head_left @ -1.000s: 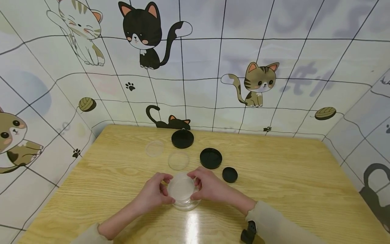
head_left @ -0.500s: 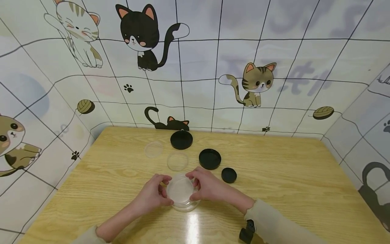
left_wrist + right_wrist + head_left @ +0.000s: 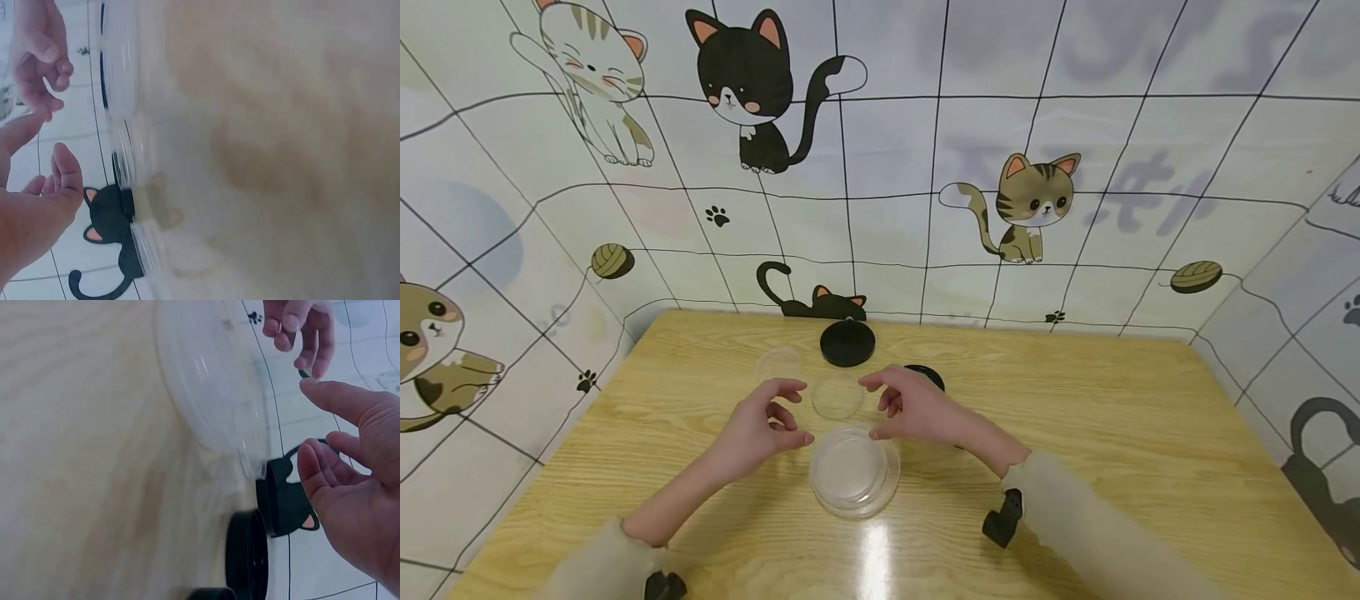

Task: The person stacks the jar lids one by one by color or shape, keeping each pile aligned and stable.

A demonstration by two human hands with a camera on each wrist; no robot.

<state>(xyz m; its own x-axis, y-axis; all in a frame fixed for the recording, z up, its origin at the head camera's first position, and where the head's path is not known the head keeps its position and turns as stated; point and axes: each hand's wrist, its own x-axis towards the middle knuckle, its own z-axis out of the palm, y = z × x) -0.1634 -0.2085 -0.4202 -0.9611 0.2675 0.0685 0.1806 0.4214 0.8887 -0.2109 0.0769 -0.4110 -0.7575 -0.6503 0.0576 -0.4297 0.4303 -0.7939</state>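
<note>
A stack of clear round dishes (image 3: pixel 850 471) lies on the table near the middle, a smaller one on top of a wider one. My left hand (image 3: pixel 758 433) hovers at its upper left with fingers loosely bent and nothing in them. To the upper right is my right hand (image 3: pixel 917 408), likewise holding nothing, its thumb overlapping the stack's edge in the head view. Between the hands, just beyond the stack, lies a clear disc (image 3: pixel 838 396). In the right wrist view the clear dishes (image 3: pixel 206 375) stand apart from the hand.
Another clear disc (image 3: pixel 778 364) lies at the back left, partly behind the left hand. A black round lid (image 3: pixel 847 343) is at the table's back edge. A second black lid (image 3: pixel 931 375) is mostly hidden by the right hand. A patterned wall (image 3: pixel 895 225) rises behind the wooden table (image 3: pixel 1075 400).
Both hands have let go of the small clear dish and lifted away toward the back, spreading apart. The dish stays on the stack.
</note>
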